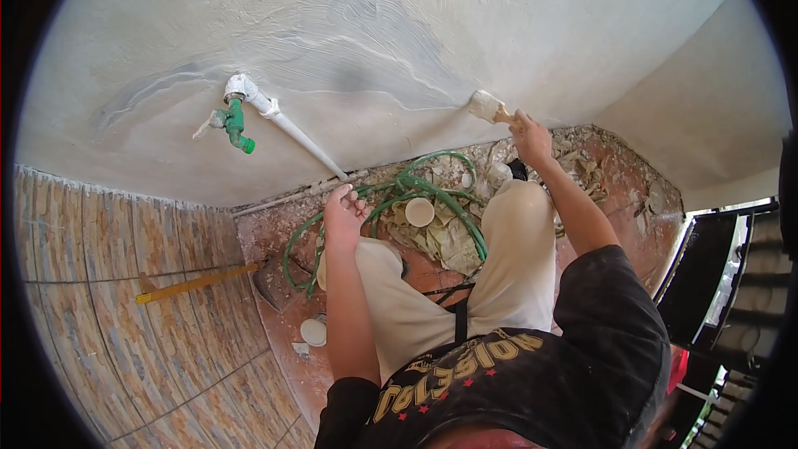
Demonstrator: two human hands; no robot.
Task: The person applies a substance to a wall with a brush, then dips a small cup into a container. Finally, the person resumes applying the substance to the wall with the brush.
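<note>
My right hand (529,138) grips the wooden handle of a wide paintbrush (487,106). The brush's whitish bristles touch the wall (549,41) at the lower right end of a wet grey patch (366,41) with streaked strokes. My left hand (342,214) is raised over my left knee, with loosely curled fingers and nothing visible in them. Beyond it, a white pipe (303,140) runs up the wall to a green tap (236,123). Between my knees, a small white cup (420,212) stands among loops of green hose (457,216).
Crumpled, paint-stained sheeting (445,243) and debris litter the reddish floor (611,208). At left, a yellow-handled tool (195,283) leans near the stone-patterned tiled wall (100,241). A white round lid or container (313,332) lies beside my left leg. Dark metal bars (706,274) stand at right.
</note>
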